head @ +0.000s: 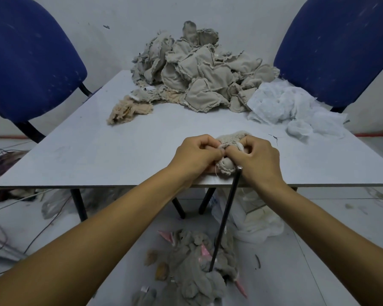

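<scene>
Ctr of frame, at near edge of desk (97, 155): L hand (197, 155) & R hand (259, 160) both curled tight, pinching a small beige plush piece (226, 166) btwn them. A black rod (226, 213) slants down from just beside R hand. Fabric pile (197, 71) upper ctr, white stuffing (292, 107) on its right.

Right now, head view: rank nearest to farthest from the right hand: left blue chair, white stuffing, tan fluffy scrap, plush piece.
1. plush piece, gripped by the right hand
2. white stuffing, table's back right
3. tan fluffy scrap, back left
4. left blue chair, off the table, far left
</scene>
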The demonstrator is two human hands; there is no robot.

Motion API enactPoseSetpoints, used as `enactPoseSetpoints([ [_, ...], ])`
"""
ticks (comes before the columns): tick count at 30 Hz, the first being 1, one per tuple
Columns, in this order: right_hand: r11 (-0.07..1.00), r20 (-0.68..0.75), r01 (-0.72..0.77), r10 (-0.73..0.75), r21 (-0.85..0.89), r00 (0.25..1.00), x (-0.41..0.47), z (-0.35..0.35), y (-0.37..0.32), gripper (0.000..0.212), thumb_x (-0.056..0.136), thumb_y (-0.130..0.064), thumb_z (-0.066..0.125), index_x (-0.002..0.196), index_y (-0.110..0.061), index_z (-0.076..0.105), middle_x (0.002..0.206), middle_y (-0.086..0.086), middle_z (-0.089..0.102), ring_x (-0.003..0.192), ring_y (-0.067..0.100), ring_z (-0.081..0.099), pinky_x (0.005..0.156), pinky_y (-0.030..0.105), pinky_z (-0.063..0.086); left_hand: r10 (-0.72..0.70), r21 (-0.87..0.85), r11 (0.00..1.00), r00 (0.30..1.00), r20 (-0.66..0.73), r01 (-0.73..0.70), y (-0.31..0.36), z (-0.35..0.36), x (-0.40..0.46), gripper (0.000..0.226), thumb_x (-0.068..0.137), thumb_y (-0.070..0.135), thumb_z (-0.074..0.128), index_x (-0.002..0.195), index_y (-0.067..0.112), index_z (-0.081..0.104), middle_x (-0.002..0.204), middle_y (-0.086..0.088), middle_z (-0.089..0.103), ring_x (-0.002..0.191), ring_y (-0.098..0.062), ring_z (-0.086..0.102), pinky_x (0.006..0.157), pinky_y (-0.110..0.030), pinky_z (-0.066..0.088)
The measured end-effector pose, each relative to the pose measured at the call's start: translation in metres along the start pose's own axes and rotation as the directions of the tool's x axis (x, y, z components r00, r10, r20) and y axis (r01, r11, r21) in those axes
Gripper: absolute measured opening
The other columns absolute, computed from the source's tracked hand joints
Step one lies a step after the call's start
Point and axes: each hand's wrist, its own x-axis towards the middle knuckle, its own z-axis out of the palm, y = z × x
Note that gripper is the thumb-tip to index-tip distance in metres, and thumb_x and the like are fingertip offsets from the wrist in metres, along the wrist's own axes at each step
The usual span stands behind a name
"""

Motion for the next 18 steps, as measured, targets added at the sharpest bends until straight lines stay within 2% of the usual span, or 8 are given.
enactPoseSetpoints([
  [2, 1.000, 0.009, -0.016, 0.016, -0.015, 1.000, 0.002, 0.001, -0.001, 0.028, 0.078, -0.037, 0.067, 0.065, -0.013, 0.062, 0.055, -0.005, 0.054, 0.052, 0.006, 0.046, 0.048, 0.016, 0.035, -0.003, 0.044, 0.999, 0.999, -0.038, 0.004, -0.001, 0.003, 0.002, 0.013, 0.083, 0.005, 0.073, 0.076, 0.015, 0.069, 0.052, 0.010, 0.059, 0.048, -0.007, 0.057, 0.063, -0.030, 0.054],
  [4, 0.999, 0.112, -0.033, 0.031, 0.012, 0.993, 0.006, -0.003, 0.000, 0.028, 0.082, -0.035, 0.067, 0.064, -0.015, 0.062, 0.057, -0.004, 0.058, 0.057, 0.009, 0.051, 0.051, 0.016, 0.037, -0.014, 0.030, 0.999, 0.997, -0.073, 0.016, -0.001, 0.004, 0.003, 0.013, 0.079, 0.010, 0.075, 0.071, 0.017, 0.068, 0.052, 0.010, 0.061, 0.047, -0.009, 0.058, 0.060, -0.028, 0.054],
  [7, 0.938, 0.413, -0.189, 0.055, 0.291, 0.909, 0.009, -0.019, 0.002, 0.027, 0.090, -0.031, 0.065, 0.077, -0.008, 0.069, 0.073, 0.012, 0.067, 0.070, 0.015, 0.065, 0.062, 0.027, 0.055, -0.010, 0.040, 0.999, 0.993, -0.115, 0.014, 0.000, 0.004, 0.003, 0.011, 0.066, 0.028, 0.074, 0.061, 0.022, 0.066, 0.056, 0.007, 0.064, 0.055, -0.011, 0.061, 0.058, -0.025, 0.049],
  [10, 0.817, 0.568, -0.356, 0.042, 0.453, 0.822, 0.010, -0.028, 0.003, 0.023, 0.095, -0.019, 0.064, 0.078, -0.003, 0.068, 0.068, 0.007, 0.067, 0.062, 0.009, 0.066, 0.056, 0.018, 0.052, -0.010, 0.046, 0.999, 0.994, -0.105, 0.015, 0.002, 0.005, 0.003, 0.009, 0.061, 0.027, 0.070, 0.054, 0.024, 0.065, 0.056, 0.005, 0.061, 0.057, -0.013, 0.055, 0.060, -0.028, 0.044],
  [12, 0.807, 0.565, -0.368, 0.052, 0.462, 0.823, 0.011, -0.028, 0.003, 0.022, 0.093, -0.014, 0.066, 0.072, -0.008, 0.065, 0.064, 0.003, 0.065, 0.060, 0.009, 0.064, 0.056, 0.018, 0.052, -0.002, 0.050, 0.999, 0.998, -0.066, 0.005, 0.003, 0.005, 0.003, 0.013, 0.068, 0.020, 0.069, 0.056, 0.024, 0.064, 0.056, 0.005, 0.059, 0.053, -0.011, 0.052, 0.055, -0.024, 0.040],
  [14, 0.857, 0.488, -0.326, 0.103, 0.399, 0.867, 0.012, -0.022, 0.004, 0.027, 0.089, -0.014, 0.071, 0.063, -0.017, 0.063, 0.062, 0.002, 0.061, 0.060, 0.013, 0.061, 0.057, 0.025, 0.052, 0.004, -0.022, 1.000, 1.000, 0.015, -0.004, 0.003, 0.003, 0.001, 0.019, 0.081, 0.009, 0.063, 0.065, 0.019, 0.062, 0.055, 0.006, 0.056, 0.045, -0.006, 0.048, 0.046, -0.017, 0.037],
  [16, 0.946, 0.306, -0.220, 0.142, 0.239, 0.941, 0.010, -0.014, 0.006, 0.029, 0.083, -0.018, 0.072, 0.057, -0.019, 0.060, 0.052, -0.006, 0.054, 0.054, 0.010, 0.053, 0.055, 0.027, 0.045, 0.023, -0.075, 0.997, 0.995, 0.097, -0.016, 0.003, 0.001, -0.002, 0.015, 0.086, 0.005, 0.060, 0.072, 0.012, 0.059, 0.054, 0.009, 0.054, 0.042, -0.003, 0.047, 0.043, -0.015, 0.038],
  [18, 0.987, 0.136, -0.124, 0.110, 0.103, 0.985, 0.008, -0.007, 0.007, 0.025, 0.078, -0.025, 0.071, 0.058, -0.017, 0.059, 0.043, -0.012, 0.049, 0.045, 0.002, 0.044, 0.049, 0.019, 0.037, 0.072, -0.040, 0.997, 0.989, 0.127, -0.068, 0.001, 0.002, -0.004, 0.011, 0.078, 0.012, 0.070, 0.077, 0.007, 0.060, 0.062, 0.003, 0.053, 0.055, -0.011, 0.054, 0.054, -0.025, 0.050],
])
